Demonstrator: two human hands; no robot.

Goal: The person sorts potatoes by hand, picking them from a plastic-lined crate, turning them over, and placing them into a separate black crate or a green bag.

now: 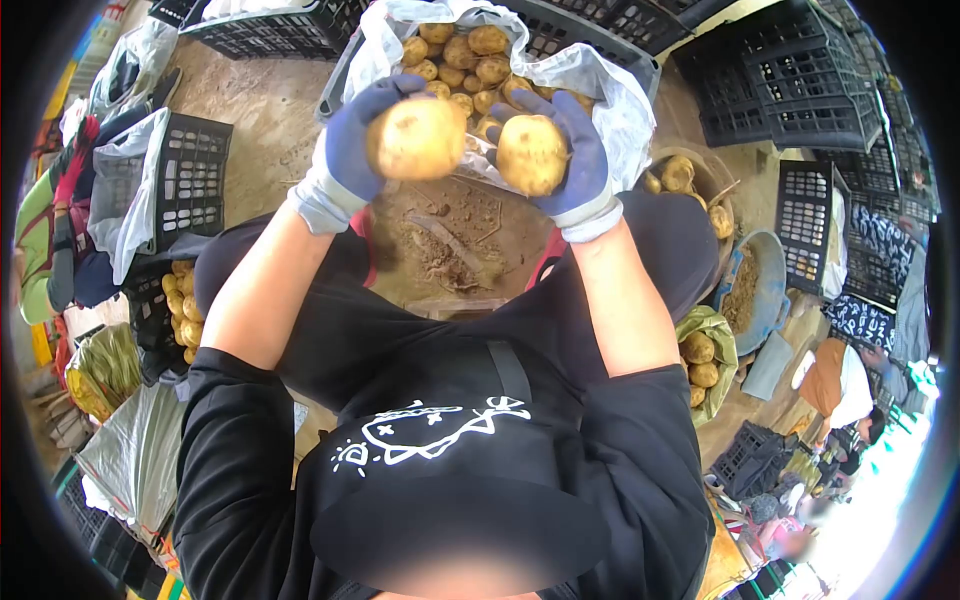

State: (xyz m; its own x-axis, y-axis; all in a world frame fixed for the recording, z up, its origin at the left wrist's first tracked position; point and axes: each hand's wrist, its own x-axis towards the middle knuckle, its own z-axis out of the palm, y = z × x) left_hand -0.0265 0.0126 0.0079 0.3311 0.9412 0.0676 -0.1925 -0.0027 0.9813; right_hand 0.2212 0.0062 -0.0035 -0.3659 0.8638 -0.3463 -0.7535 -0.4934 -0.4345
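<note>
My left hand, in a blue and white work glove, grips a large pale potato from its left side. A second potato sits in my right hand, gloved the same way, with the fingers curled behind and around it. Both potatoes are held up side by side, a small gap between them. Just beyond them stands a crate lined with white plastic, holding many potatoes. My hands partly hide its near edge.
Soil and bits of debris lie on the floor between my feet. To the right are a basin of potatoes, a blue bucket and a green sack of potatoes. Black crates stand around; other people are at the sides.
</note>
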